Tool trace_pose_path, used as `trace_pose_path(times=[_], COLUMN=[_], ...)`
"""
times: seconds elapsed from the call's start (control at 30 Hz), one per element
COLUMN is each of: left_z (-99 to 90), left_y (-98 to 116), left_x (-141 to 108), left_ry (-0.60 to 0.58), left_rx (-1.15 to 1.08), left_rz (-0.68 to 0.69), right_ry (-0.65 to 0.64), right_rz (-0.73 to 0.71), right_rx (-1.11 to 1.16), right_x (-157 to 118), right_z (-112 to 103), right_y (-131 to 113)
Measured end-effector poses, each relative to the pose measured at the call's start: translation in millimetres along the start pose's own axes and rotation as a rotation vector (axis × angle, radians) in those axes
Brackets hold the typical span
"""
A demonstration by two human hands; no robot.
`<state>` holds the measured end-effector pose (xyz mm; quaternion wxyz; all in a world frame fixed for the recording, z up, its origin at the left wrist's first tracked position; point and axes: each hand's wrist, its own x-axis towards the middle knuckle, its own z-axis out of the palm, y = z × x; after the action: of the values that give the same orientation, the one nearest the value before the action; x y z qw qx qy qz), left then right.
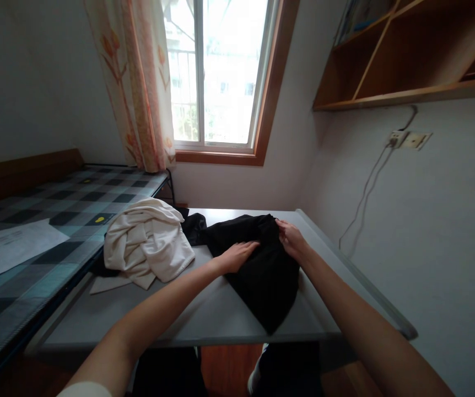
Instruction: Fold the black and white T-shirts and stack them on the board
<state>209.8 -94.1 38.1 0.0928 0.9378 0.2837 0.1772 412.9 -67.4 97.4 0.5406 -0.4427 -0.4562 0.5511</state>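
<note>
A black garment (266,281) lies spread on the grey-white table, one pointed corner close to the front edge. I cannot tell what kind of garment it is. My left hand (239,256) rests on its upper part, fingers stretched out flat over the cloth. At the garment's upper right edge, my right hand (290,238) pinches the fabric between thumb and fingers. To the left sits a crumpled cream-white cloth garment (149,242). More dark cloth (195,227) shows between the two, partly hidden behind the white one.
The table (204,320) has a raised rim along its right side. A bed (109,187) with a checked cover stands at the left, with paper sheets (14,248) on it. Ahead are a window (221,77) and curtain (138,82). A shelf (411,91) and cord (361,198) are at right.
</note>
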Motion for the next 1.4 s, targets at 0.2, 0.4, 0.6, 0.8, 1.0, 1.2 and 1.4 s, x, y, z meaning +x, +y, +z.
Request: trace_pose_path(times=[0.2,0.4,0.6,0.8,1.0,1.2,1.4], left_z=[-3.3,-38.6,-89.8,-87.6,-109.2,-145.1,-133.0], left_y=[6.6,-4.4,-19.6,-24.2,-53.4,-92.0,-48.6], left_x=[2.4,-11.6,-23.1,-35.6,-66.5,-105.4,-68.0], left_ry=[-0.085,0.224,0.604,0.518,0.844,1.121,0.863], left_rx=[0.137,0.012,0.007,0.060,0.078,0.000,0.008], left_rz=[-0.077,-0.202,-0.168,-0.100,-0.358,-0.559,-0.301], right_ry=[0.011,0.220,0.234,0.235,0.458,0.831,0.501], right_rz=[-0.038,-0.140,-0.180,-0.176,-0.287,-0.414,-0.438], right_rx=[0.009,0.118,0.187,0.215,0.280,0.254,0.021], right_x=[-2.6,2.5,-8.9,-13.5,0.2,9.9,-1.2], right_z=[-4.7,-41.9,-60.7,-38.6,-66.0,-127.5,-58.7], right_y=[-2.2,-32.8,-60.9,-63.2,-76.3,-81.4,-72.4])
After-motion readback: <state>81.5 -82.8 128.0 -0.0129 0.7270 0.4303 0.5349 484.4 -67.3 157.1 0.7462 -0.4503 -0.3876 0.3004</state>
